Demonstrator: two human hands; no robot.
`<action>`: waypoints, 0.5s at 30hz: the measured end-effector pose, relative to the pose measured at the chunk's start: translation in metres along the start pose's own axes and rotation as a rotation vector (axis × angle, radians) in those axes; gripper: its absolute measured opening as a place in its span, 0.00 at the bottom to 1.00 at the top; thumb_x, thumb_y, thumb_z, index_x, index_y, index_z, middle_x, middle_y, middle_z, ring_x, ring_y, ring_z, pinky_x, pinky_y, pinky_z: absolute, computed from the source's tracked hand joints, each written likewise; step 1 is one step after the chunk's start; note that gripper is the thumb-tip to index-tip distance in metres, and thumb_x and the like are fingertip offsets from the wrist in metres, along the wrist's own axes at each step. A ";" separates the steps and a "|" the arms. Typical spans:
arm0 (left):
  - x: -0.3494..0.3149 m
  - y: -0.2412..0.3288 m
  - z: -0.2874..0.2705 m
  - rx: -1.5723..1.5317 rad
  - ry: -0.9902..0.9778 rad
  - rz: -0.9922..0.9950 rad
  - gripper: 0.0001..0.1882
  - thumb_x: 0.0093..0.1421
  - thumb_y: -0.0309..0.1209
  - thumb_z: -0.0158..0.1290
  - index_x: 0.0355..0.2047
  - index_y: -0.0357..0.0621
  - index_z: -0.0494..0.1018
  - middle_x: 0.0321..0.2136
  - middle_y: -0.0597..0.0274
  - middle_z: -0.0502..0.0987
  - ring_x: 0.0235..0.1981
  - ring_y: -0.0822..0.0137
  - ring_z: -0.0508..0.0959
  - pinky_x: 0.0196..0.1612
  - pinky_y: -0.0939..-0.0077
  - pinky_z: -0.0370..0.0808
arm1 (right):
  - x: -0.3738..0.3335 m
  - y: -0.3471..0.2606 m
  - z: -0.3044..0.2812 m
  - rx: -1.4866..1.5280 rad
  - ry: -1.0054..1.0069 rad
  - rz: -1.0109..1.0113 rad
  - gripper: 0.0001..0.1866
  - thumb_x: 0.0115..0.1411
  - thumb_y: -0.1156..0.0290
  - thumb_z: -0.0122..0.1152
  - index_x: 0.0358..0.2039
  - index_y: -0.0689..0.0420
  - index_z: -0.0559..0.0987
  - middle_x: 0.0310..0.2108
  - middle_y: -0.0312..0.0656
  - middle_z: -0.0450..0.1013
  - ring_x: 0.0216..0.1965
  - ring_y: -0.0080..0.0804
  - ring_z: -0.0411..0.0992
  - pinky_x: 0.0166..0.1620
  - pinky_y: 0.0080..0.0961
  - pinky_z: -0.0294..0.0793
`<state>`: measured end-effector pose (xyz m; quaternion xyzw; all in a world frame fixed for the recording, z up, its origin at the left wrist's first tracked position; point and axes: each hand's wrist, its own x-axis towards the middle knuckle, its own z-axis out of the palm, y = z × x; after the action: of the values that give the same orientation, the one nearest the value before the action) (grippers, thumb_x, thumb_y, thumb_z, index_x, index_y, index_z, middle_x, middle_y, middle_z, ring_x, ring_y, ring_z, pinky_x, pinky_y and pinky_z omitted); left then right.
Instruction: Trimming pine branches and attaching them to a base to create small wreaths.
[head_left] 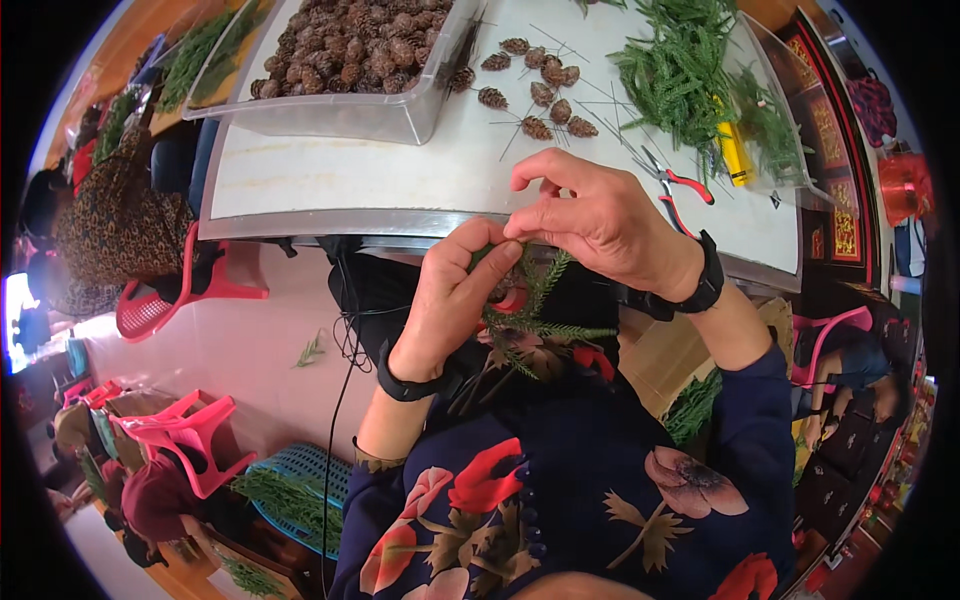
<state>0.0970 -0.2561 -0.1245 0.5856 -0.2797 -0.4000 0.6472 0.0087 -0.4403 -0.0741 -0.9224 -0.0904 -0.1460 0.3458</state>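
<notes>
My left hand (pixel 455 290) is closed on a green pine sprig (pixel 545 322), whose needled twigs fan out below and to the right of the fingers. A small reddish patch shows among the twigs; I cannot make out what it is. My right hand (pixel 605 220) is bent over just right of it, thumb and forefinger pinched beside the left thumb tip. Whatever lies in that pinch is too small to see. Both hands are at the near edge of the white table (pixel 330 185). Red-handled pliers (pixel 680 185) lie beyond my right wrist.
A clear plastic bin (pixel 340 122) of pine cones stands at the table's far left. Loose pine cones (pixel 542 94) and thin wires lie mid-table. Green sprigs (pixel 685 75) and a yellow tube (pixel 735 150) are at the right. Pink chairs (pixel 190 430) and a blue basket (pixel 300 485) stand on the floor.
</notes>
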 end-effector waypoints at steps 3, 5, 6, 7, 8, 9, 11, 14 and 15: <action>-0.003 -0.001 -0.003 -0.014 0.022 -0.044 0.05 0.66 0.26 0.51 0.38 0.36 0.73 0.26 0.72 0.72 0.28 0.83 0.69 0.28 0.85 0.67 | 0.006 0.001 -0.004 -0.142 -0.054 -0.114 0.14 0.46 0.83 0.64 0.34 0.55 0.81 0.42 0.43 0.72 0.33 0.38 0.73 0.36 0.29 0.75; -0.003 -0.003 -0.003 0.023 0.009 0.010 0.06 0.65 0.27 0.52 0.37 0.37 0.73 0.26 0.72 0.72 0.26 0.82 0.69 0.26 0.84 0.66 | 0.009 -0.005 -0.004 -0.200 -0.048 -0.153 0.12 0.46 0.81 0.64 0.33 0.53 0.80 0.42 0.43 0.72 0.34 0.40 0.73 0.36 0.31 0.74; -0.003 -0.004 -0.004 -0.035 -0.014 -0.016 0.06 0.65 0.28 0.52 0.38 0.37 0.74 0.26 0.72 0.72 0.26 0.82 0.69 0.26 0.84 0.66 | 0.012 -0.007 -0.004 -0.196 -0.053 -0.174 0.12 0.46 0.81 0.64 0.32 0.53 0.80 0.41 0.43 0.73 0.34 0.40 0.73 0.36 0.32 0.73; -0.004 -0.004 -0.006 -0.064 -0.032 -0.043 0.07 0.65 0.29 0.53 0.38 0.37 0.74 0.26 0.71 0.72 0.26 0.82 0.69 0.25 0.83 0.66 | 0.014 -0.010 -0.005 -0.202 -0.060 -0.171 0.12 0.45 0.81 0.64 0.32 0.53 0.80 0.40 0.43 0.73 0.34 0.41 0.73 0.36 0.33 0.73; -0.005 -0.005 -0.007 -0.157 -0.076 -0.078 0.07 0.66 0.30 0.52 0.38 0.37 0.74 0.27 0.73 0.72 0.28 0.83 0.69 0.29 0.84 0.68 | 0.016 -0.014 -0.005 -0.190 -0.065 -0.184 0.12 0.45 0.81 0.65 0.31 0.54 0.81 0.39 0.42 0.73 0.33 0.41 0.72 0.36 0.33 0.72; -0.007 -0.005 -0.010 -0.234 -0.120 -0.120 0.08 0.67 0.30 0.50 0.38 0.38 0.74 0.29 0.75 0.72 0.31 0.84 0.69 0.33 0.85 0.69 | 0.018 -0.017 -0.004 -0.184 -0.053 -0.180 0.11 0.45 0.81 0.65 0.31 0.54 0.81 0.38 0.42 0.74 0.32 0.41 0.72 0.35 0.33 0.72; -0.008 -0.006 -0.012 -0.127 -0.117 0.080 0.08 0.67 0.31 0.51 0.38 0.37 0.73 0.28 0.75 0.71 0.29 0.83 0.68 0.32 0.84 0.68 | 0.021 -0.022 -0.006 -0.181 -0.095 -0.185 0.09 0.47 0.78 0.64 0.32 0.55 0.80 0.38 0.42 0.74 0.35 0.42 0.72 0.37 0.34 0.71; -0.007 -0.009 -0.017 -0.087 -0.134 0.178 0.09 0.66 0.32 0.52 0.37 0.37 0.74 0.27 0.75 0.70 0.28 0.84 0.67 0.31 0.84 0.68 | 0.022 -0.028 -0.003 -0.173 -0.121 -0.162 0.10 0.46 0.80 0.64 0.32 0.56 0.79 0.37 0.41 0.74 0.34 0.42 0.72 0.36 0.34 0.71; -0.005 -0.011 -0.018 -0.123 -0.119 0.151 0.09 0.66 0.32 0.52 0.37 0.37 0.74 0.27 0.75 0.70 0.28 0.84 0.67 0.31 0.84 0.68 | 0.023 -0.029 -0.003 -0.156 -0.139 -0.207 0.10 0.46 0.80 0.64 0.32 0.56 0.79 0.37 0.41 0.74 0.34 0.42 0.72 0.36 0.34 0.71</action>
<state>0.1069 -0.2424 -0.1374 0.4972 -0.3357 -0.4005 0.6926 0.0215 -0.4187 -0.0469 -0.9401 -0.1972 -0.1233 0.2491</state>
